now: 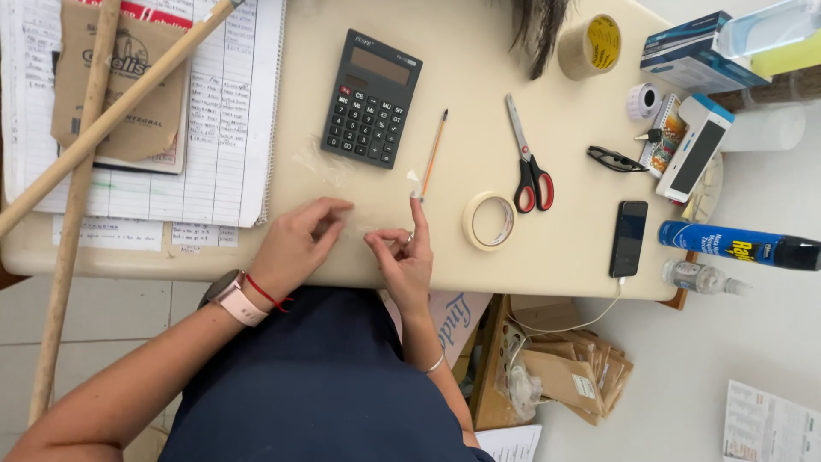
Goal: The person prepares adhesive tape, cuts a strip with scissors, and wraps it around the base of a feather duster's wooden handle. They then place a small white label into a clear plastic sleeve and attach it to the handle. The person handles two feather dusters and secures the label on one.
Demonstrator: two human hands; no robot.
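Fingers of the left hand are pressed onto a clear piece of tape or film lying on the cream table near its front edge, while the right hand is pinched shut on the piece's other end. Such thin, clear material could be creased or stuck to itself if pulled unevenly. Just beyond, a masking tape roll, a pencil and red-handled scissors are laid; further off, a calculator.

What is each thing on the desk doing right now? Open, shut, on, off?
scissors: shut, lying flat
calculator: display blank
phone: screen dark, cable plugged in
masking tape roll: lying flat
pencil: lying loose
left hand: fingers pressing the desk
right hand: pinching a clear scrap
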